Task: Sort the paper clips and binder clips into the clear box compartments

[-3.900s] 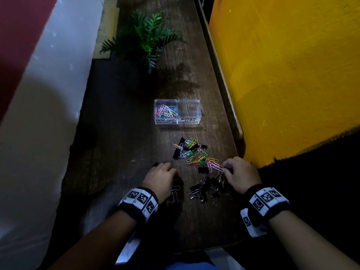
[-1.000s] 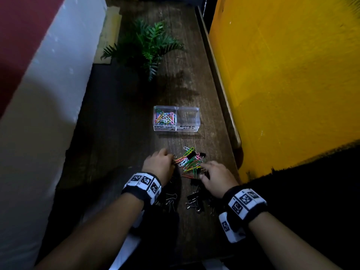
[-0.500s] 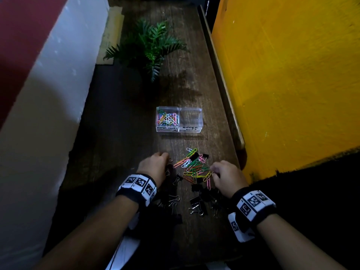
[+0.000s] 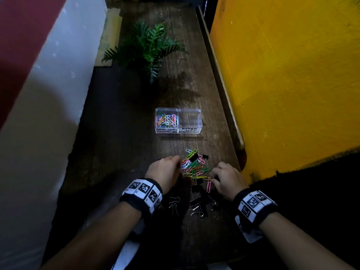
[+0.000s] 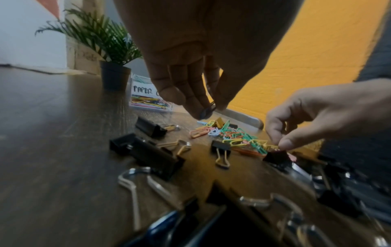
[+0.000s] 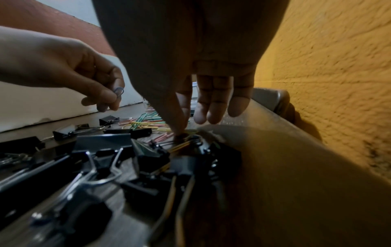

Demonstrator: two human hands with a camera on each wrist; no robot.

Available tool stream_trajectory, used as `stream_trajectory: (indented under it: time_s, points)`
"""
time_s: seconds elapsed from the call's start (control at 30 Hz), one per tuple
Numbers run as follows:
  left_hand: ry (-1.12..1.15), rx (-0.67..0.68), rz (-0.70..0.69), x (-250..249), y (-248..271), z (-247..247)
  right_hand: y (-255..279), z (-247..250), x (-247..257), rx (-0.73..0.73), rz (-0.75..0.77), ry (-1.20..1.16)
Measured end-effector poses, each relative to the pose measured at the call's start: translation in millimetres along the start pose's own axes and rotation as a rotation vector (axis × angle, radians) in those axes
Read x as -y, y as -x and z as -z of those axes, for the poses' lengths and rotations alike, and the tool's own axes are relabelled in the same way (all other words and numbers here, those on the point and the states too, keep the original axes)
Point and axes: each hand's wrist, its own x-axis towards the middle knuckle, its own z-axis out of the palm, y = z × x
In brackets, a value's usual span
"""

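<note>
The clear box [image 4: 191, 131] stands mid-table; its left compartment holds coloured paper clips [image 4: 167, 120] and its right one, labelled for binder clips, looks empty. A loose paper clip pile [image 4: 194, 166] lies between my hands, with black binder clips [image 4: 196, 208] scattered nearer me. My left hand [image 4: 177, 160] hovers at the pile's left edge and pinches a bluish paper clip [image 5: 205, 112] just above the table. My right hand [image 4: 212, 177] is at the pile's near right corner, thumb and forefinger pinching a yellow paper clip [image 6: 186, 136] that lies among binder clips [image 6: 148, 158].
A potted fern [image 4: 148, 47] stands behind the box. A yellow wall [image 4: 282, 84] and a raised ledge [image 4: 228, 106] bound the table on the right, a white wall [image 4: 48, 94] on the left. The table's near edge is just behind my wrists.
Both hands have moved forward from the binder clips to the paper clip pile. Over the last half second they stay at the pile's two sides, fingers closing on clips.
</note>
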Motion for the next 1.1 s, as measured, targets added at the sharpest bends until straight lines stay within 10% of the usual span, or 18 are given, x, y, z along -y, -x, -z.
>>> stream_trajectory:
  time_s: [0.5, 0.83, 1.1]
  points:
    - [0.047, 0.021, 0.042, 6.2, 4.2, 3.6, -5.2, 10.1, 8.2, 0.117, -0.006, 0.037]
    - [0.071, 0.019, 0.102, 11.8, 12.5, -6.4, -4.9, 20.8, 26.9, 0.137, -0.421, -0.175]
    - [0.153, -0.058, 0.19, 15.5, 0.6, 2.4, -18.8, 26.3, 45.9, 0.304, -0.417, -0.07]
